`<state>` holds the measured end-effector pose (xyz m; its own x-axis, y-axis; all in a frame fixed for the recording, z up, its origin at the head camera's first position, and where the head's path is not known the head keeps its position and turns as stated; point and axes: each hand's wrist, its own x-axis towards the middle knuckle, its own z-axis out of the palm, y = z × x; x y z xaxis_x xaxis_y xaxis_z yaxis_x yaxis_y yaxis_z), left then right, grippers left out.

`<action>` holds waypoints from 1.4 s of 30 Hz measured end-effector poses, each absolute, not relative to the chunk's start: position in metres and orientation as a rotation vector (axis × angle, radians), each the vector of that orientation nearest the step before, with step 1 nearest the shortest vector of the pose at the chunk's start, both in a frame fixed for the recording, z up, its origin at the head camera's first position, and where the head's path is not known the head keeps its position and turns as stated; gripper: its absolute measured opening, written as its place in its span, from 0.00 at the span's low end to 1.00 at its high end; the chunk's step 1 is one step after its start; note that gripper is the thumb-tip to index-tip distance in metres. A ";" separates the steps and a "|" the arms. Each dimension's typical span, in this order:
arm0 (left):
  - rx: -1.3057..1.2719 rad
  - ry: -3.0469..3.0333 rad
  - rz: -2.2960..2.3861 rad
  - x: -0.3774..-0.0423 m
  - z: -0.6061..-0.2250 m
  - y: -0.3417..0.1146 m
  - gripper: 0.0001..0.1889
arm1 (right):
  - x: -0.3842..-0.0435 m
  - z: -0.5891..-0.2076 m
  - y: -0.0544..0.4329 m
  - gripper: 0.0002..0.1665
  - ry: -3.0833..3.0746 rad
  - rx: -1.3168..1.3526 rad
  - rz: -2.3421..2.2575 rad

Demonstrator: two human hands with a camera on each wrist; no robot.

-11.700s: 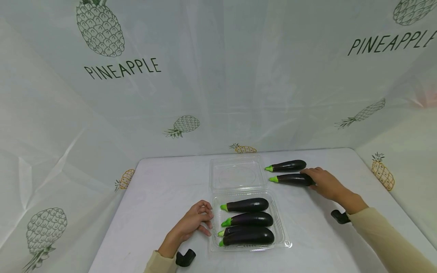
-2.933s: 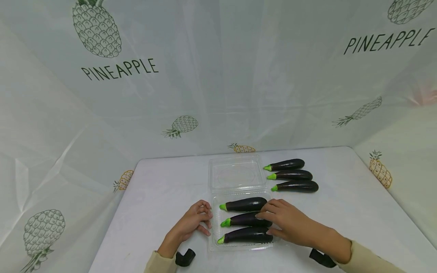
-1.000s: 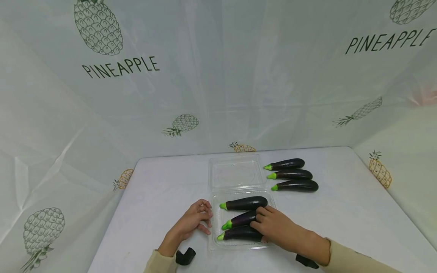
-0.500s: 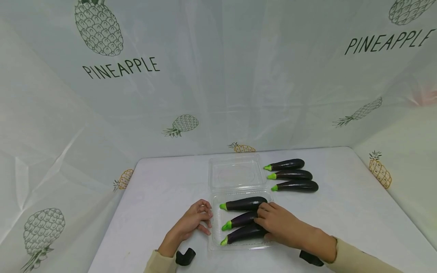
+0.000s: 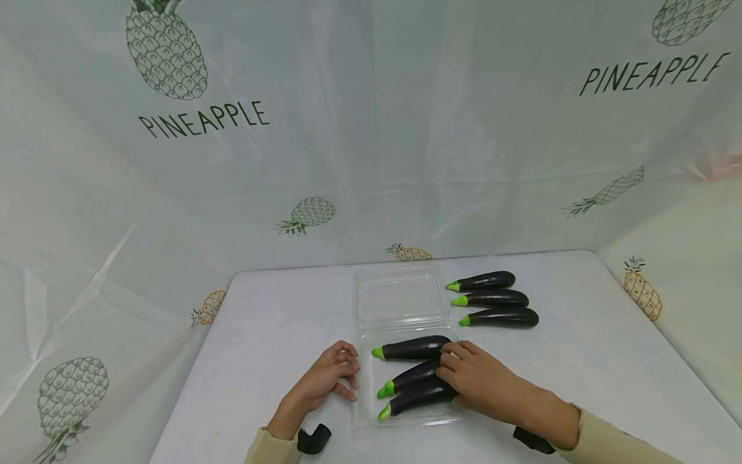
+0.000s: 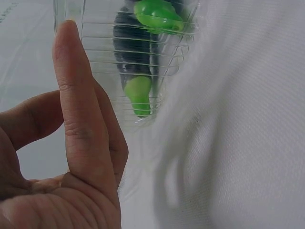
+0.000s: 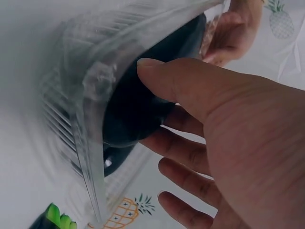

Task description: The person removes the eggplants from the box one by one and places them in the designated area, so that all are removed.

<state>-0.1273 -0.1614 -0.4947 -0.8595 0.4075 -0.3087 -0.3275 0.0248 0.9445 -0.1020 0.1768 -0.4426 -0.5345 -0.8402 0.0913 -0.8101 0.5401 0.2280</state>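
Note:
My right hand (image 5: pixel 487 383) pinches the fat end of the nearest eggplant (image 5: pixel 420 396), thumb on one side and fingers on the other in the right wrist view. This eggplant lies slanted in the clear plastic clamshell container (image 5: pixel 366 415), against the middle eggplant (image 5: pixel 408 376). A farther eggplant (image 5: pixel 413 348) lies apart behind them. The fingers of my left hand (image 5: pixel 332 376) are relaxed beside the container's left side; in the left wrist view a straight finger (image 6: pixel 78 105) is at its wall. My right hand hides the fat ends of the two nearer eggplants.
The container's lid (image 5: pixel 400 296) lies open behind its base. Three eggplants rest in a row at the right rear of the white table (image 5: pixel 278 316), including the nearest of that row (image 5: pixel 503 317). A pineapple-print sheet (image 5: pixel 371 129) hangs behind the table.
Since the oldest frame, one eggplant has left the container and the outside row has gained one. Over the last second, the held eggplant has shifted right and tilted, its green end toward the near edge.

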 end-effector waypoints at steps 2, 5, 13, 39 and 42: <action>0.082 1.801 1.886 -0.127 -0.495 -0.161 0.12 | -0.102 -0.442 0.179 0.30 -2.562 1.399 -0.229; 0.079 1.803 1.883 -0.127 -0.496 -0.162 0.12 | -0.103 -0.439 0.182 0.30 -2.527 1.401 -0.198; 0.083 1.802 1.885 -0.125 -0.495 -0.162 0.13 | -0.104 -0.428 0.192 0.32 -2.500 1.373 -0.081; 0.086 1.801 1.883 -0.127 -0.494 -0.161 0.13 | -0.126 -0.408 0.262 0.40 -2.469 1.089 0.072; 0.078 1.801 1.878 -0.128 -0.496 -0.160 0.13 | -0.128 -0.410 0.273 0.39 -2.473 1.063 0.094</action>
<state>-0.1281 -0.1603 -0.4962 -0.8569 0.4084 -0.3144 -0.3314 0.0306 0.9430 -0.1285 0.2730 -0.4099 -0.6053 -0.6736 0.4241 -0.7038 0.7018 0.1103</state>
